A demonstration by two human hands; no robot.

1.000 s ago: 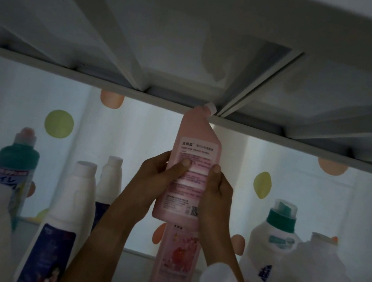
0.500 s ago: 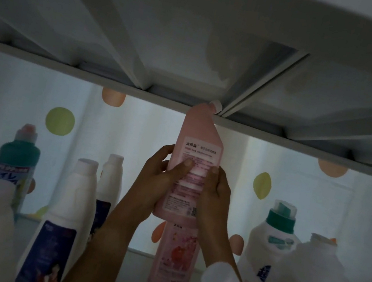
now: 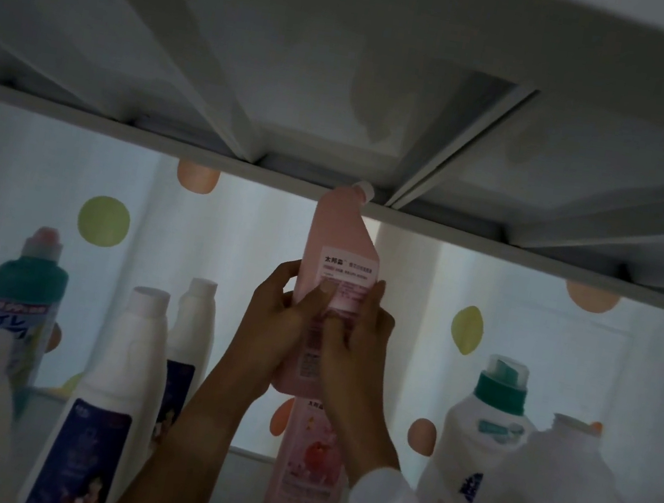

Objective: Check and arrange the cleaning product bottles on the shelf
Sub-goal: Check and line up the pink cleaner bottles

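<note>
Gripping the pink bottle [image 3: 337, 260] around its lower body, the left hand [image 3: 281, 321] and right hand [image 3: 355, 341] hold it raised, thumbs on the label, its white cap [image 3: 363, 190] just under the shelf above [image 3: 347, 81]. It looks like stiff, smooth plastic, probably fairly heavy with liquid and apt to slip, so the flat waist seems the best hold. Another pink bottle [image 3: 307, 463] stands behind, white bottles [image 3: 121, 383] to the left.
</note>
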